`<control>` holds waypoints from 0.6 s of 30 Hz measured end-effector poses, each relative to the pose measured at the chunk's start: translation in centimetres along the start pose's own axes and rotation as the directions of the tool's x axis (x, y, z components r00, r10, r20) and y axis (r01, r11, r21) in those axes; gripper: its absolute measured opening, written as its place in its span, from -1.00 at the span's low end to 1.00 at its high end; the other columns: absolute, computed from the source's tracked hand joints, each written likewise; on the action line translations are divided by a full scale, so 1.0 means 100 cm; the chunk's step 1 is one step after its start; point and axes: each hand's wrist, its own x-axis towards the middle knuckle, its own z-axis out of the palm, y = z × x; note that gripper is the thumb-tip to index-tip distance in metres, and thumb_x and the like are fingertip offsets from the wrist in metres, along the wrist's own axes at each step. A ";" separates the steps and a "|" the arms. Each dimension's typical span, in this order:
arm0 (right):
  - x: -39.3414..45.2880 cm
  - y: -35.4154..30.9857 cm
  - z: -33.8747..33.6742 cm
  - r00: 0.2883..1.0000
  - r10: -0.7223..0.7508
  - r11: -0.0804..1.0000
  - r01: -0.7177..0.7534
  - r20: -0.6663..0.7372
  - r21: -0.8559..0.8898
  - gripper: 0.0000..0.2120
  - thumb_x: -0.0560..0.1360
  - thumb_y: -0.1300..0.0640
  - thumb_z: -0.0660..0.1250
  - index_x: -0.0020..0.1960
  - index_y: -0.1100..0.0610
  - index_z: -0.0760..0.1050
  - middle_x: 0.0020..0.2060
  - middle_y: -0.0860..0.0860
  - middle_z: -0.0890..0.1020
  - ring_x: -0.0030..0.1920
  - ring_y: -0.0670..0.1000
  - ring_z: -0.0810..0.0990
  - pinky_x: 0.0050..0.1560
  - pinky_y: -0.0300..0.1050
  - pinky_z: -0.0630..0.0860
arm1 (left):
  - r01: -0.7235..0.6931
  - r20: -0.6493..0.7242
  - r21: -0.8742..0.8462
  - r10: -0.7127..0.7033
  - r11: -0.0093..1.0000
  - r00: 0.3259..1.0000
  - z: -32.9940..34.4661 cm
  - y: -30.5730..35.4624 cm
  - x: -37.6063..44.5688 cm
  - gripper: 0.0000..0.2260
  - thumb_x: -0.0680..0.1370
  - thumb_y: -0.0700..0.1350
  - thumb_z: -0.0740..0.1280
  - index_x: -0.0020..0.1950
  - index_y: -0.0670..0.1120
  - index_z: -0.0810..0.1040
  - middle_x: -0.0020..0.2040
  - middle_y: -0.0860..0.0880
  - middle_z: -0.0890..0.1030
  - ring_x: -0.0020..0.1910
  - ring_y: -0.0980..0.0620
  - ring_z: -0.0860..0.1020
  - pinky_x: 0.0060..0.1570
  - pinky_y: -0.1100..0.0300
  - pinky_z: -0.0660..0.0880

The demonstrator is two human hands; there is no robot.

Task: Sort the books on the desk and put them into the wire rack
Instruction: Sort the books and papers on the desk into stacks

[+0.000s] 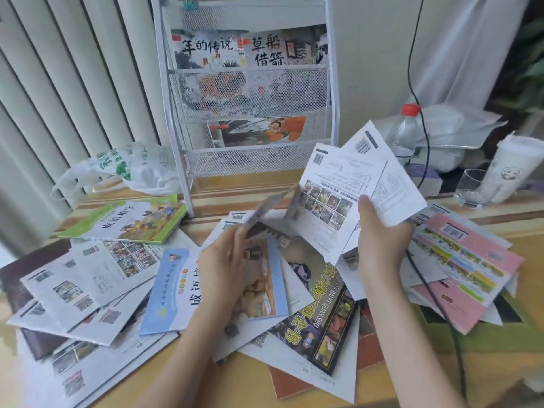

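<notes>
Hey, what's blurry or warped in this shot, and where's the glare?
Head view: the book that the left hand pinches is motion-blurred; wide-angle distortion bows the wire rack and blinds; glare washes the desk's near-left corner; the right hand with its fanned booklets looks sharp.

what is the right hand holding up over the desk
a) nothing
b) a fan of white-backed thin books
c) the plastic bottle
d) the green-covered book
b: the right hand grips a fan of white-backed thin books with barcodes showing, raised above the pile in front of the wire rack.
</notes>
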 end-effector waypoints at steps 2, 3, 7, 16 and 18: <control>-0.008 -0.006 0.000 0.996 -0.077 0.996 0.075 0.045 0.039 -0.76 0.48 0.26 0.38 -0.12 -0.08 0.47 -0.17 -0.28 0.58 -0.18 -0.35 0.59 -0.15 -0.40 0.52 | 0.019 -0.175 -0.055 -0.028 0.998 0.984 -0.010 0.008 0.008 -0.71 0.62 -0.01 0.16 -0.30 -0.01 0.38 -0.52 0.10 0.30 -0.51 0.17 0.31 -0.50 0.31 0.10; -0.012 -0.010 0.000 0.992 -0.107 0.993 0.103 0.070 0.059 -0.72 0.48 0.28 0.37 -0.17 -0.11 0.46 -0.21 -0.33 0.56 -0.21 -0.39 0.58 -0.20 -0.46 0.49 | 0.013 -0.232 -0.069 -0.029 0.998 0.972 -0.015 0.013 0.015 -0.69 0.63 -0.07 0.19 -0.34 0.00 0.33 -0.53 0.08 0.26 -0.52 0.16 0.28 -0.51 0.33 0.09; -0.020 -0.017 0.004 0.964 -0.233 0.971 0.224 0.125 0.079 -0.63 0.47 0.33 0.36 -0.31 -0.12 0.46 -0.41 -0.41 0.57 -0.27 -0.42 0.57 -0.28 -0.50 0.44 | 0.062 -0.341 -0.065 -0.081 0.996 0.937 -0.036 0.034 0.057 -0.78 0.58 -0.07 0.27 -0.24 -0.09 0.53 -0.45 -0.09 0.44 -0.47 0.09 0.29 -0.46 0.24 0.19; -0.033 0.037 0.007 0.613 -0.481 0.697 0.701 0.627 -0.151 -0.61 0.48 0.15 0.31 0.29 -0.09 0.47 0.14 -0.05 0.62 -0.10 -0.26 0.56 -0.11 -0.31 0.51 | 0.585 0.233 -0.279 -0.538 0.761 0.810 -0.017 0.010 0.062 -0.81 0.51 -0.20 0.36 0.09 0.00 0.51 -0.25 -0.01 0.55 -0.46 0.12 0.54 -0.44 0.30 0.44; -0.042 0.056 0.001 0.548 -0.182 0.785 0.581 0.816 -0.215 -0.54 0.45 0.17 0.33 0.23 -0.27 0.46 0.08 -0.11 0.64 -0.13 -0.40 0.53 -0.10 -0.30 0.55 | 0.704 0.343 -0.228 -0.622 0.672 0.704 -0.010 -0.010 0.053 -0.81 0.52 -0.26 0.30 0.09 -0.06 0.54 -0.30 -0.03 0.55 -0.45 0.06 0.52 -0.43 0.28 0.44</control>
